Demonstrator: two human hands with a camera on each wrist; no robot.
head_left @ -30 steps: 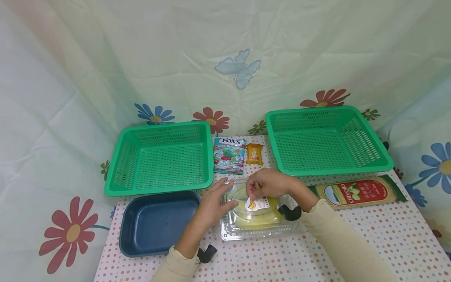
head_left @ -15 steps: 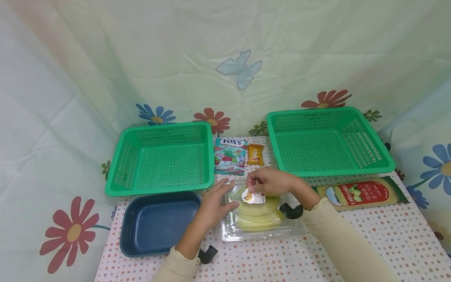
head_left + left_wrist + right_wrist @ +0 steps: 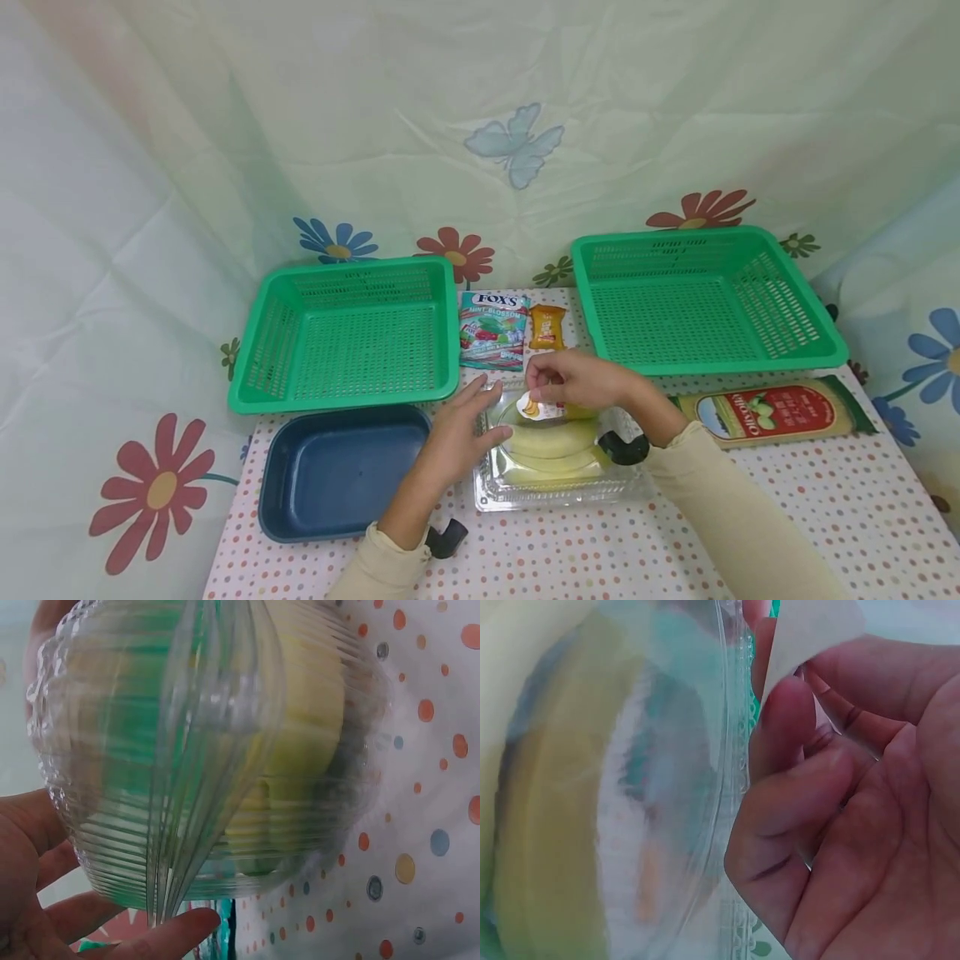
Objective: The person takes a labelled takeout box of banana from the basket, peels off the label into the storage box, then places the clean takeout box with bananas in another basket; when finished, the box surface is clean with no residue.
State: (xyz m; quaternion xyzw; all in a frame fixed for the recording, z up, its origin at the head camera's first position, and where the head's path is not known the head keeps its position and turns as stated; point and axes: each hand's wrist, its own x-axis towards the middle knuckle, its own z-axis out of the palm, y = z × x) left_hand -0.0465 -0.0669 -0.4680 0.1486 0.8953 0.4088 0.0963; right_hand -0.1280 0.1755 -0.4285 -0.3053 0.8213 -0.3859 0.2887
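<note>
Bananas (image 3: 551,442) lie inside a clear plastic clamshell box (image 3: 491,497) at the middle of the table. Thumb and forefinger of my right hand (image 3: 581,380) pinch a white label with a banana picture (image 3: 537,408) over the lid. Seen from the right wrist, the label's plain pale side (image 3: 814,630) rises between the fingertips, off the lid. My left hand (image 3: 459,431) rests at the box's left end, fingers spread and fairly straight, thumb over the lid. From the left wrist, its fingers (image 3: 82,915) lie along the ribbed rim.
Two green baskets (image 3: 442,392) (image 3: 712,367) stand at the back left and right. Between them lie a FOX'S candy bag (image 3: 492,332) and a small orange packet (image 3: 547,327). A dark blue tub (image 3: 272,500) sits front left, a spaghetti pack (image 3: 780,412) at right.
My right hand has peeled the label up and away from me, so more of the bananas shows beneath it. The left hand has stayed at the box's left end.
</note>
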